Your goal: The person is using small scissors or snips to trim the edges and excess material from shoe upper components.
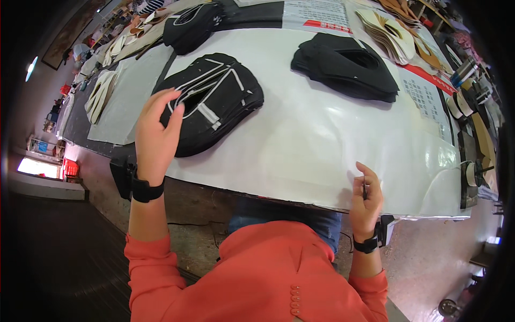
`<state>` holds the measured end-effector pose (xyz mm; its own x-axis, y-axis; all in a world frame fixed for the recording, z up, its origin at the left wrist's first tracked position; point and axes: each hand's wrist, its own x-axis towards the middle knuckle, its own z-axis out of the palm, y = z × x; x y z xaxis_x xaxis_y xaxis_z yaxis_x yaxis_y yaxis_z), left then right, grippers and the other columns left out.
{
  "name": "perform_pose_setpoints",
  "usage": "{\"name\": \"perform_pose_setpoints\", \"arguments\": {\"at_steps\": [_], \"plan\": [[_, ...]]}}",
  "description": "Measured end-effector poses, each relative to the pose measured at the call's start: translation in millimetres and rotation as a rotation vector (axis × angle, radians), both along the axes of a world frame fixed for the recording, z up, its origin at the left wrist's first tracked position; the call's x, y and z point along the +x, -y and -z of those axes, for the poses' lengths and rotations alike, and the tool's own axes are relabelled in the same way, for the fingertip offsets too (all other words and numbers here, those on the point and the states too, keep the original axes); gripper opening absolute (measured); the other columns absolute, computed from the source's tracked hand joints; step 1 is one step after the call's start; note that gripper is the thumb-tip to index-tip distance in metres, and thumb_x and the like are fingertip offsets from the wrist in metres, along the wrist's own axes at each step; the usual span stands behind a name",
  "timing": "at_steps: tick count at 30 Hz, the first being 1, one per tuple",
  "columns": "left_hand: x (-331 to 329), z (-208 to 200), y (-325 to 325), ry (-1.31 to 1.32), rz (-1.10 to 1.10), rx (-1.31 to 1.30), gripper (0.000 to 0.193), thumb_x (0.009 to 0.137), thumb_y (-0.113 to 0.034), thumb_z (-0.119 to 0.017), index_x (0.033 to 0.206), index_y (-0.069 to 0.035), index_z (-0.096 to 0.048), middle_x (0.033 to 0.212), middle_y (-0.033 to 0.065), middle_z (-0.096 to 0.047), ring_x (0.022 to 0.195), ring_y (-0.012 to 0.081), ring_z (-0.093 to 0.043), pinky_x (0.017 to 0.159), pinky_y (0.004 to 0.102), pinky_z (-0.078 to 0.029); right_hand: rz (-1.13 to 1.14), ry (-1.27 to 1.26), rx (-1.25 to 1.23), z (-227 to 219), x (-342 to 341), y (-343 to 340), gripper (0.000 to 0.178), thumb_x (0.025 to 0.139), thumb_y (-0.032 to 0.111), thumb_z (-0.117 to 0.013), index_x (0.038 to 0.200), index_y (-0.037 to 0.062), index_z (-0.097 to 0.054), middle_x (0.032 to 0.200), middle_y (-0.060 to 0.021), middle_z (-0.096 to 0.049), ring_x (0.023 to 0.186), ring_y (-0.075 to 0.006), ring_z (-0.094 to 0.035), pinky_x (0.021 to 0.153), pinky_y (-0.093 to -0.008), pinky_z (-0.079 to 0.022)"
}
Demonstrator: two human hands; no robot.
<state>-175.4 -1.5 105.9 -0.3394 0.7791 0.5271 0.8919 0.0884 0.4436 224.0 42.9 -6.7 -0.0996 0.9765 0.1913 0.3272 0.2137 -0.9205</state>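
Note:
A stack of black fabric pieces (236, 115) with white strips along its edges and a slit-shaped opening lies on the left of the white table. Over its left side is my left hand (158, 126), thumb and forefinger apart, with nothing visible between them. Whether the fingertips touch the fabric I cannot tell. Near the table's front edge at the right, my right hand (367, 198) is curled closed around a thin dark object (365, 190), mostly hidden by the fingers. A second stack of plain black pieces (348, 70), also with an opening, lies at the far right.
Another black stack (190, 29) sits at the far left. Cream-coloured cut pieces (102, 96) lie on a grey sheet at the left, and more cream pieces (386, 37) are stacked at the far right. Spools (472, 174) and a metal flask (464, 72) stand along the right edge.

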Motion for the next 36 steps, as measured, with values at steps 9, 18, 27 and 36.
{"name": "perform_pose_setpoints", "arguments": {"at_steps": [9, 18, 27, 36], "plan": [[112.3, -44.5, -81.0, -0.564, 0.331, 0.192, 0.022, 0.082, -0.006, -0.074, 0.104, -0.004, -0.070, 0.106, 0.0070, -0.071, 0.102, 0.0295, -0.066, 0.087, 0.0382, -0.053, -0.027, -0.008, 0.119, 13.0, -0.5, -2.5, 0.009, 0.093, -0.004, -0.065, 0.099, -0.0007, -0.060, 0.121, -0.0166, -0.069, 0.086, -0.0194, -0.067, 0.071, -0.0288, -0.052], [199.3, -4.9, -184.1, -0.590, 0.554, 0.251, 0.011, 0.085, -0.012, -0.074, 0.093, -0.007, -0.070, 0.094, 0.0061, -0.069, 0.093, 0.0279, -0.065, 0.083, 0.0411, -0.051, -0.052, -0.022, 0.196, 12.1, 2.6, -2.0, 0.026, 0.077, -0.011, -0.065, 0.100, 0.0008, -0.060, 0.120, -0.0160, -0.069, 0.077, -0.0273, -0.069, 0.066, -0.0321, -0.055], [258.9, 62.2, -268.9, -0.489, 0.485, -0.002, 0.031, 0.095, -0.030, -0.067, 0.075, -0.007, -0.066, 0.076, 0.0078, -0.067, 0.079, 0.0293, -0.066, 0.067, 0.0431, -0.054, -0.061, -0.018, 0.141, 8.6, 1.9, 0.9, 0.030, 0.073, -0.012, -0.065, 0.099, 0.0010, -0.061, 0.119, -0.0145, -0.070, 0.081, -0.0283, -0.073, 0.068, -0.0341, -0.060], [273.2, 75.7, -284.6, -0.605, 0.400, -0.044, 0.035, 0.085, -0.044, -0.074, 0.077, -0.011, -0.070, 0.078, 0.0051, -0.068, 0.075, 0.0247, -0.068, 0.057, 0.0408, -0.053, -0.086, -0.061, 0.107, 5.0, 0.8, -1.5, 0.027, 0.078, -0.012, -0.065, 0.103, -0.0011, -0.063, 0.117, -0.0161, -0.070, 0.082, -0.0264, -0.073, 0.069, -0.0321, -0.058]]}}
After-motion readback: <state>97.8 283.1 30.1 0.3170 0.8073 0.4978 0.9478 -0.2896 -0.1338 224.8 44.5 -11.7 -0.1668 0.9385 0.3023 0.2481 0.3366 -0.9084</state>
